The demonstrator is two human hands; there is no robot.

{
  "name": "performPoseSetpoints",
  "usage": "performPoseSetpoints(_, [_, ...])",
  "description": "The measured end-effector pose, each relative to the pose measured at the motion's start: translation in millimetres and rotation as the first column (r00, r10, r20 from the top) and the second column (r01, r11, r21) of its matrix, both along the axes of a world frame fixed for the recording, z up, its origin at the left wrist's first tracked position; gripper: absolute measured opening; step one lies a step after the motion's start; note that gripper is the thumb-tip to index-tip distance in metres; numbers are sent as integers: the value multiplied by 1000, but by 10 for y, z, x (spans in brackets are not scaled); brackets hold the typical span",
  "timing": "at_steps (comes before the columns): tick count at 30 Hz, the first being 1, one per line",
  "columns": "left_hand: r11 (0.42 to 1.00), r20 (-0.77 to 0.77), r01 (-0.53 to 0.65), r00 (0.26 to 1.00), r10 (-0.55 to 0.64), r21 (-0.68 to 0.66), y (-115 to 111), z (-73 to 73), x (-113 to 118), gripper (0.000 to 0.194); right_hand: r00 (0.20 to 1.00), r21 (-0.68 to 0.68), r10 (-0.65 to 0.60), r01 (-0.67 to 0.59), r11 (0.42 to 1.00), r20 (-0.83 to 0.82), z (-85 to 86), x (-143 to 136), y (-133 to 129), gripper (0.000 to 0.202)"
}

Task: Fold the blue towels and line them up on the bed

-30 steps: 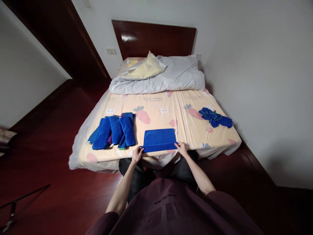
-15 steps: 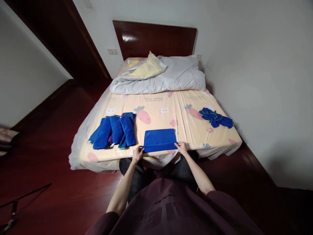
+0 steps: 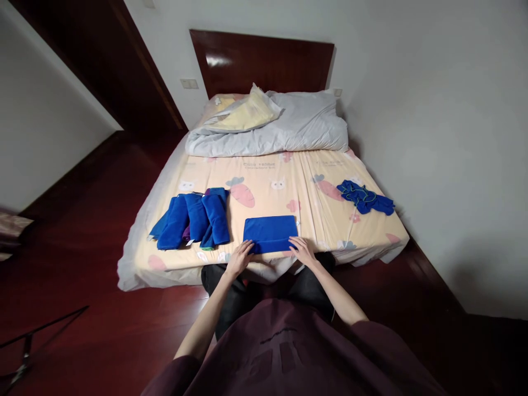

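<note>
A blue towel (image 3: 270, 228) lies flat near the bed's front edge, its near side folded over in a strip. My left hand (image 3: 240, 257) rests on the left end of that strip, fingers stretched out over the cloth. On the strip's right end lies my right hand (image 3: 302, 251), its fingers also extended and pressing lightly on the fabric. To the left, several rolled towels (image 3: 196, 220), mostly blue, sit in an overlapping pile. A crumpled blue cloth (image 3: 365, 198) with a light green edge lies at the right of the bed.
The bed (image 3: 264, 187) has a peach sheet printed with carrots and rabbits. A white quilt (image 3: 305, 124) and a yellow pillow (image 3: 251, 113) lie bunched toward the wooden headboard (image 3: 264, 63). A thin dark stand (image 3: 28, 344) is on the floor at lower left.
Both hands have moved inward from the towel's near corners. Their fingers have gone from pinching the edge to lying spread on the folded strip.
</note>
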State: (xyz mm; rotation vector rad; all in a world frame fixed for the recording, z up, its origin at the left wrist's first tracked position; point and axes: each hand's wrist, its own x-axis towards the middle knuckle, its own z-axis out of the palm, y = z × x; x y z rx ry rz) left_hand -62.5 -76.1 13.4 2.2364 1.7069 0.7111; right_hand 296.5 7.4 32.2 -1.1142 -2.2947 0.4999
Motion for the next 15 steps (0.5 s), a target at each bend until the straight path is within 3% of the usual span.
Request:
performPoseSetpoints(3, [995,-113,65,991,-73,-74,41,-107,120,55,981,-39,125,-121,992,147,-43,-76,-31,47])
performPoseSetpoints(7, [991,-237,31,970,-62,-130,119,-194,194,64,960,-70,125,-111,991,251,-116,-132,16,56])
performPoseSetpoints(15, [988,-325,-27,945,-24,-152,275,-175,170,65,951,-69,110,-93,993,290,-135,-190,212,70])
